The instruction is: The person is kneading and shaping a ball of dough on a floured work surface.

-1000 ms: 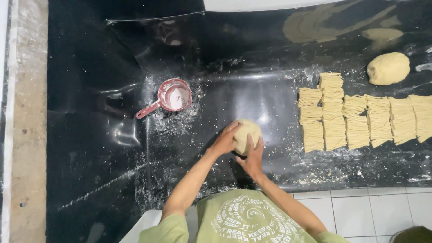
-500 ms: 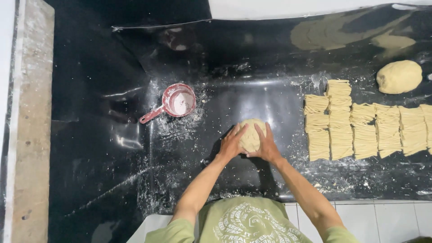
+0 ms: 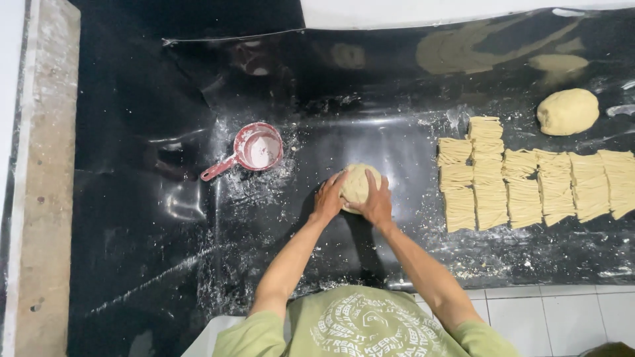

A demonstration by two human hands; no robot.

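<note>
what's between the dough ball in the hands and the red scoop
Nothing solid: in the head view only flour-dusted black sheet lies between the dough ball under both hands and the red scoop.

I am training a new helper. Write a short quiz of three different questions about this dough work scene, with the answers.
1. True or false: both hands press on the dough ball on the black sheet.
2. Which thing lies beside the left hand? A. a rolling pin B. a red scoop with flour C. a knife
3. Fill in: the cut noodle bundles lie on the side of the ____ hand.

Key
1. True: the left hand and the right hand both grip it.
2. B
3. right; a second dough ball lies past them.
</note>
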